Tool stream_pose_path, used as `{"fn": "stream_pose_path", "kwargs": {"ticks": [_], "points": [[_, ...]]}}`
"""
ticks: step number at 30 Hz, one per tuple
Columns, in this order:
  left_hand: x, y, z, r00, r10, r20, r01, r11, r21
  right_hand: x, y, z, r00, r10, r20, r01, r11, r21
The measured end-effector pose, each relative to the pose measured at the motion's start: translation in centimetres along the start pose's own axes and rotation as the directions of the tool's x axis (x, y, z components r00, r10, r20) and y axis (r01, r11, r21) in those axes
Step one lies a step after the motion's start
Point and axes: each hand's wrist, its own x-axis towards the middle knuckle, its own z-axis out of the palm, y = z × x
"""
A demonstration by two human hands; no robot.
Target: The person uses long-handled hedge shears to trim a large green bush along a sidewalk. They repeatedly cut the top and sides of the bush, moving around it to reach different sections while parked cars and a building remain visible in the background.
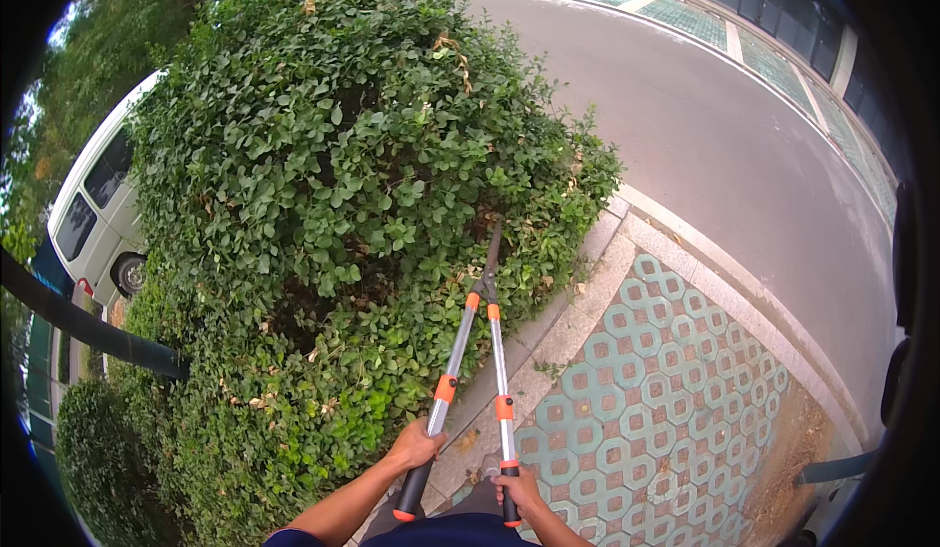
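Note:
Both my hands hold a pair of long-handled hedge shears [488, 279] with silver tubes, orange collars and black grips. My left hand [418, 444] is closed round the left handle, just above its black grip. Round the right handle's black grip is my right hand [520, 490]. The handles stand a little apart, and the dark blades point away from me into the lower right side of a large leafy hedge [345, 180]. The blades look close together, their tips partly among the leaves. Some dry brown leaves hang on the hedge.
A stone kerb [540, 327] runs along the hedge's foot. Green-and-brown grid paving [653, 393] lies at the right, with a grey road [705, 113] beyond. A dark pole [95, 327] slants in at the left, near a white van [103, 194]. Another pole [837, 468] is at the lower right.

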Motion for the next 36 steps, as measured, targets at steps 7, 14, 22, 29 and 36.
{"fn": "stream_pose_path", "kwargs": {"ticks": [7,14,22,29,36], "points": [[-6.3,1.3,-3.0,0.999,0.008,0.039,-0.009,0.999,0.039,-2.2,3.1,-5.2,1.000,0.012,0.015,-0.012,0.999,-0.040],[-14.0,1.5,-10.2,0.995,0.101,-0.023,-0.101,0.995,-0.015,-2.5,-6.5,-15.4,0.971,-0.237,-0.038,0.191,0.859,-0.474],[-13.7,5.0,-16.0,0.941,0.216,-0.262,-0.263,0.952,-0.160,-1.3,-24.4,-3.5,0.894,-0.420,0.157,0.410,0.621,-0.668],[-6.2,11.4,-23.5,0.901,0.305,-0.308,-0.379,0.900,-0.217,1.5,-37.1,5.2,0.863,-0.441,0.248,0.488,0.597,-0.637],[7.4,14.0,-20.5,0.778,0.336,-0.530,-0.472,0.870,-0.143,5.4,-32.4,22.1,0.839,-0.499,0.217,0.539,0.705,-0.460]]}}
